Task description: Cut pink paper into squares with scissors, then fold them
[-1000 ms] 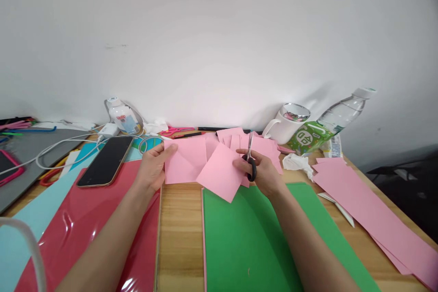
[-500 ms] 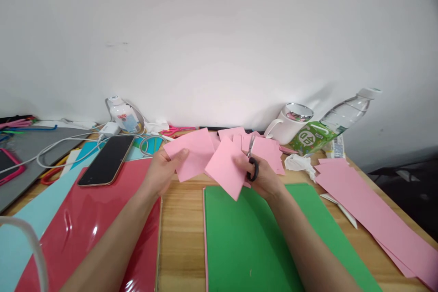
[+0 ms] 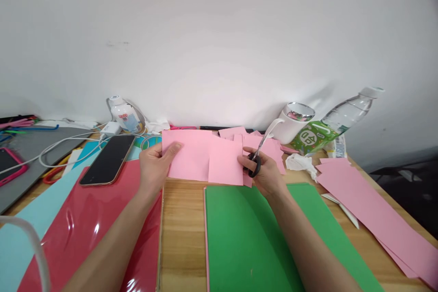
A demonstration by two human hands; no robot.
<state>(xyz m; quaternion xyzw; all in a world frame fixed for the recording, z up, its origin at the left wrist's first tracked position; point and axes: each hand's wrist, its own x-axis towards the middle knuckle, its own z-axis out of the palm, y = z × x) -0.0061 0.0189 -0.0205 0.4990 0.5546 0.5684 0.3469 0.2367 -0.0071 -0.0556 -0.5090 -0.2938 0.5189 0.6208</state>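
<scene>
My left hand (image 3: 157, 164) pinches the left edge of a pink paper strip (image 3: 191, 153), thumb on top. In my right hand (image 3: 262, 171) are black-handled scissors (image 3: 254, 165), their blades pointing up and away, and a pink paper square (image 3: 226, 162) pinched at its right edge. The square lies over the right end of the strip, their lower edges nearly level. Behind them is a loose pile of cut pink paper pieces (image 3: 273, 150). Beneath my right forearm lies a stack of green paper (image 3: 251, 232).
A phone (image 3: 107, 159) rests on red paper in clear film (image 3: 112, 200) at left, near white cables and a white bottle (image 3: 125, 114). Toward the wall stand a white mug (image 3: 290, 123), a green packet (image 3: 313, 137) and a leaning water bottle (image 3: 352, 109). Long pink strips (image 3: 372, 214) lie at right.
The tilted square in my right hand has turned upright and now overlaps the strip's end. My left hand has moved slightly left, straightening the strip. The scissors' blades have swung right.
</scene>
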